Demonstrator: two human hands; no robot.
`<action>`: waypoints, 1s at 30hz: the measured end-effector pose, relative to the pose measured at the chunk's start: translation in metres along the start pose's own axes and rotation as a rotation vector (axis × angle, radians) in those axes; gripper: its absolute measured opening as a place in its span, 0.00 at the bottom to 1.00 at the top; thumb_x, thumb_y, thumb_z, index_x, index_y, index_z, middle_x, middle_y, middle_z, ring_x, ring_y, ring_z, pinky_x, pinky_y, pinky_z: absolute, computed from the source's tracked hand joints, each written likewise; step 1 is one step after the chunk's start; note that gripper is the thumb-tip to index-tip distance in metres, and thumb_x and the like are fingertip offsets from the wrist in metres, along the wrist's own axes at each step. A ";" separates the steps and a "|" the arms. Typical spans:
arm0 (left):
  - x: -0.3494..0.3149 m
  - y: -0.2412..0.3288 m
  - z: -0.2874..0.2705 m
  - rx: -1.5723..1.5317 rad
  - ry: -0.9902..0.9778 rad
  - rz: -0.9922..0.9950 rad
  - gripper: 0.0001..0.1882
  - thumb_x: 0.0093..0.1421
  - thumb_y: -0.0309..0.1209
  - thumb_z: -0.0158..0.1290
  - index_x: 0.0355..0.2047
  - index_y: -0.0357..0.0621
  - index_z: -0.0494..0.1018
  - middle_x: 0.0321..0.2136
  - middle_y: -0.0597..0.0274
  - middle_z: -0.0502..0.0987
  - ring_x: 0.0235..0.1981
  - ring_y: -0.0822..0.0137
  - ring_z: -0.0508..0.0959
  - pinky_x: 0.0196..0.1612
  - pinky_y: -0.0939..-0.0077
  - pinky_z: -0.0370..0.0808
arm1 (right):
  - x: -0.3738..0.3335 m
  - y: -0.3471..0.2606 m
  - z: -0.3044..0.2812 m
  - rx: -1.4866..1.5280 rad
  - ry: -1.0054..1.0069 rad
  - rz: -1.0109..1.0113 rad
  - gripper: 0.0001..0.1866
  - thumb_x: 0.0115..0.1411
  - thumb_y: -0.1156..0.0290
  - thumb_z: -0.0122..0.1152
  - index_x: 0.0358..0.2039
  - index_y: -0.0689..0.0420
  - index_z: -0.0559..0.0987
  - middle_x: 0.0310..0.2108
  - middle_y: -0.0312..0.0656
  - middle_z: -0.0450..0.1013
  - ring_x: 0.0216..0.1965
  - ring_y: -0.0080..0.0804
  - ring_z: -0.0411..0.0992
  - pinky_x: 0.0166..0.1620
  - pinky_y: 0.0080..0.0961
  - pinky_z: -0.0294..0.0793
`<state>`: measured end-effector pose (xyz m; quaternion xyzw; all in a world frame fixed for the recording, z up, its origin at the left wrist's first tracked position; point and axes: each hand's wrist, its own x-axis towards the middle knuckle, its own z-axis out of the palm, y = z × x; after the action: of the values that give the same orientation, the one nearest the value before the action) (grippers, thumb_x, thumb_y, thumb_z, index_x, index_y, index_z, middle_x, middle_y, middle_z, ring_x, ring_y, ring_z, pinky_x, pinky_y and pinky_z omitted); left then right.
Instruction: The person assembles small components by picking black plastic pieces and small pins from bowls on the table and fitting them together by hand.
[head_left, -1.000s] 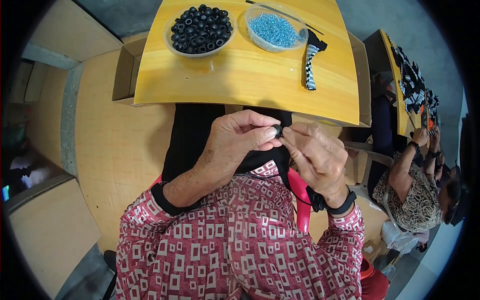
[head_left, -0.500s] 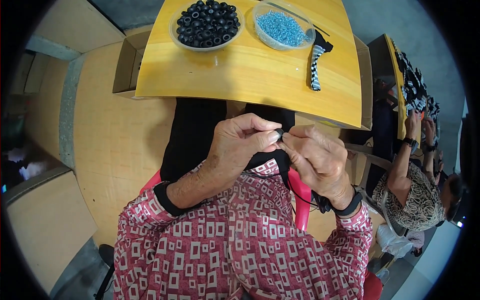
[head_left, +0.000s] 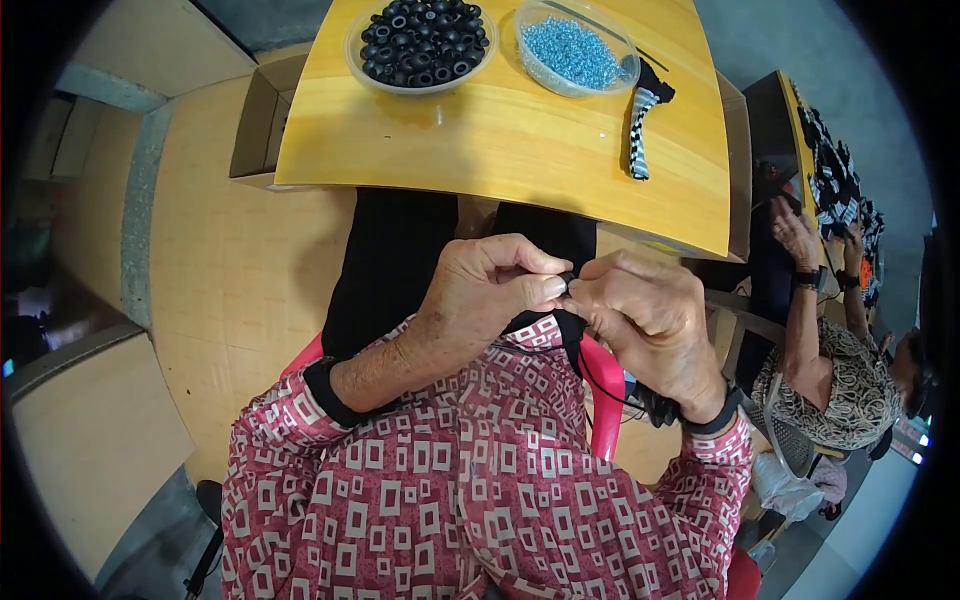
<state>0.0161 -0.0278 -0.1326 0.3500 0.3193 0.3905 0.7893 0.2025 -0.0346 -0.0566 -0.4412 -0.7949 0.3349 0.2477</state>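
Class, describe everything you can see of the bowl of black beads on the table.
The bowl of black beads is a round, shallow dish of clear plastic, as it looks, heaped with glossy black ring-shaped beads with holes through them. It stands upright near the far left of the yellow wooden table, beside a second clear bowl of blue beads, seemingly apart. No hand touches it; only the table bears it.

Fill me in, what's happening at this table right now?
A seated person in a red patterned shirt holds both hands together over the lap, left hand and right hand pinching a small dark piece between the fingertips. On the yellow table ahead sit a bowl of black rings, a bowl of blue beads and a black-and-white beaded strip. Another person works at the right.
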 end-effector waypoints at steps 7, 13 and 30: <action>-0.001 -0.009 -0.007 0.111 0.013 0.055 0.07 0.57 0.20 0.56 0.37 0.32 0.76 0.30 0.60 0.79 0.32 0.76 0.78 0.40 0.82 0.78 | 0.012 0.011 -0.001 -0.104 -0.142 -0.146 0.08 0.47 0.87 0.61 0.27 0.61 0.73 0.24 0.43 0.70 0.27 0.38 0.72 0.30 0.32 0.73; 0.002 0.008 -0.002 -0.017 0.045 -0.064 0.07 0.57 0.22 0.58 0.37 0.35 0.77 0.29 0.62 0.79 0.31 0.75 0.77 0.39 0.83 0.77 | 0.014 0.030 -0.008 0.228 -0.161 -0.049 0.05 0.51 0.82 0.64 0.26 0.62 0.75 0.25 0.42 0.73 0.29 0.33 0.74 0.31 0.25 0.74; 0.016 -0.006 -0.002 0.211 -0.068 -0.017 0.08 0.57 0.21 0.57 0.38 0.34 0.77 0.31 0.62 0.79 0.31 0.77 0.77 0.38 0.84 0.76 | -0.010 0.063 0.002 0.430 -0.103 0.134 0.06 0.51 0.77 0.68 0.27 0.63 0.77 0.24 0.37 0.72 0.25 0.22 0.69 0.29 0.21 0.69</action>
<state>0.0250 -0.0161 -0.1423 0.4415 0.3347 0.3358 0.7618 0.2393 -0.0195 -0.1059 -0.4126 -0.6857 0.5342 0.2724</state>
